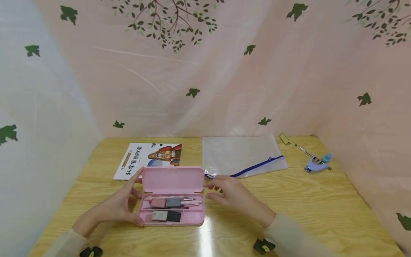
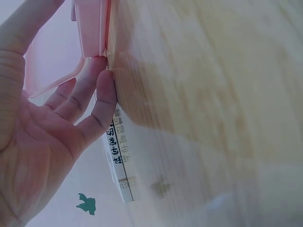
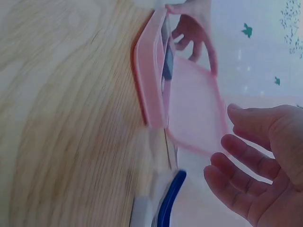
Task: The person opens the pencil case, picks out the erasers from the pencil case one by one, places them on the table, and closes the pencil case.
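Note:
A pink pencil case (image 1: 193, 217) lies on the table with its lid (image 1: 173, 180) raised at the back. Inside are several erasers, among them a grey one (image 1: 173, 202) and a black one (image 1: 174, 216), with pink pens (image 1: 191, 203) behind. My left hand (image 1: 117, 204) grips the case's left end, thumb at the front corner, forefinger up at the lid's edge. In the left wrist view other fingertips (image 2: 107, 85) lie close by the case's end wall. My right hand (image 1: 232, 194), fingers loosely bent and holding nothing, hovers just right of the lid.
Behind the case lies a white illustrated book (image 1: 125, 171). A clear zip pouch (image 1: 239, 153) with a blue zipper lies at the back centre. Farther right are a gold binder clip (image 1: 284, 139), a pen (image 1: 303, 150) and a light-blue tool (image 1: 316, 166). Patterned cloth (image 1: 224, 71) surrounds the table.

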The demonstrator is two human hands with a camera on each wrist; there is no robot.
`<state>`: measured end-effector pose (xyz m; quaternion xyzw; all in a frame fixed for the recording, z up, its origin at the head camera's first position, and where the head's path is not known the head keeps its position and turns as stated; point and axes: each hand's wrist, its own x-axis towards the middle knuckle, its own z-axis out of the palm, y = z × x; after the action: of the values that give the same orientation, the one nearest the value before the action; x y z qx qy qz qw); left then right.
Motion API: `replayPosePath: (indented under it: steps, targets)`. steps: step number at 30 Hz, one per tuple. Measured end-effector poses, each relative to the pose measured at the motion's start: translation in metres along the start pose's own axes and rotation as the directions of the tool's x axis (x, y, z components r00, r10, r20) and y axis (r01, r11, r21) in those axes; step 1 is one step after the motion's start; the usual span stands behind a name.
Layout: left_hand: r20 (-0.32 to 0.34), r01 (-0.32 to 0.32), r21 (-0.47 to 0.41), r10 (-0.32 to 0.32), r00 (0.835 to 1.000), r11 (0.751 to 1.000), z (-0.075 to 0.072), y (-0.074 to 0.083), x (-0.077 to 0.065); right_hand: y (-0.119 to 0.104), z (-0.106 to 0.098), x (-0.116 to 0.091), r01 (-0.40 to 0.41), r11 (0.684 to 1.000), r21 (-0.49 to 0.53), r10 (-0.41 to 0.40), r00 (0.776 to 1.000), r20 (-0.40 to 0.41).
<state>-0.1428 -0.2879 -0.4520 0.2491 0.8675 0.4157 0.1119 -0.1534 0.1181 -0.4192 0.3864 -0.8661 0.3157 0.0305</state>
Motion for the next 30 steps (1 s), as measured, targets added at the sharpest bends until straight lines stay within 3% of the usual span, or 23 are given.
replayPosePath:
  steps: [7,13,30]
  targets:
    - [-0.002,-0.007,0.001,0.007,1.0,1.0,0.001,-0.002,0.0,-0.019,0.024,0.024,0.05,0.996,-0.074,-0.042,0.993,0.112]
    - [-0.009,-0.019,-0.006,0.019,1.0,1.0,0.004,-0.005,-0.003,-0.025,0.043,0.035,0.009,0.995,-0.098,0.009,0.984,0.179]
    - [-0.017,-0.021,0.02,0.021,1.0,1.0,0.005,-0.003,-0.001,-0.026,0.071,0.048,-0.011,0.99,-0.138,0.039,0.978,0.205]
